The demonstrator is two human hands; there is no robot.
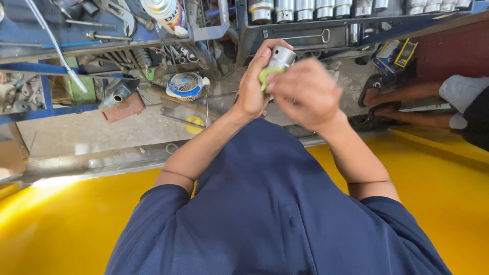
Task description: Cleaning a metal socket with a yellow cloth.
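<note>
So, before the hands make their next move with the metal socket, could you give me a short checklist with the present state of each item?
1. Left hand holds the metal socket firmly around its body: ok.
2. Right hand is on the green cloth against the socket: ok, though the hand is blurred.
3. Socket surface clean: cannot tell, most of it is covered.
4. Free slot visible in the row of sockets in the tray: cannot tell.
5. Other person's legs at the right stay apart from the hands: ok.
6. Small fan and spray can are away from the hands: ok.
</note>
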